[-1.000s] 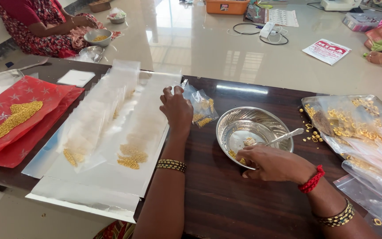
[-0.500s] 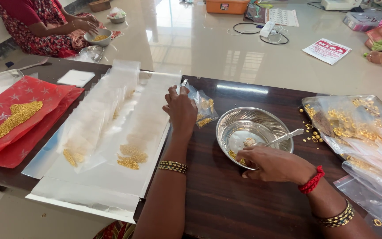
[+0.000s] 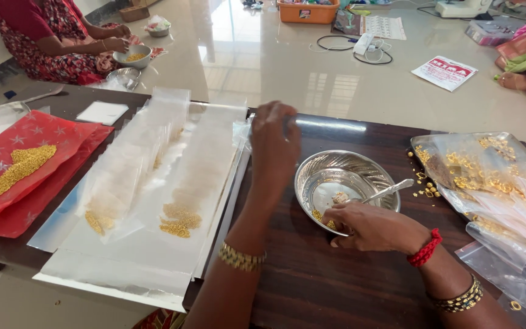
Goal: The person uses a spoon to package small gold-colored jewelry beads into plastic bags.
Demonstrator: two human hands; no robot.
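The right hand [image 3: 372, 226] rests on the near rim of the steel bowl [image 3: 345, 183], fingers curled – the spoon [image 3: 388, 191] lies just beyond them, handle angled away rightward. The left hand [image 3: 274, 143] is closed (its contents hidden) beside the bowl

The right hand [image 3: 369, 226] grips a steel bowl [image 3: 343, 178]; the left hand [image 3: 273, 141] touches clear packets [image 3: 241, 131].

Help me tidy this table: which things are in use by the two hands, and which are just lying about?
In use:
left hand
right hand
steel bowl
spoon
small clear packet

Lying about:
red star sheets
white paper
bags of gold pieces
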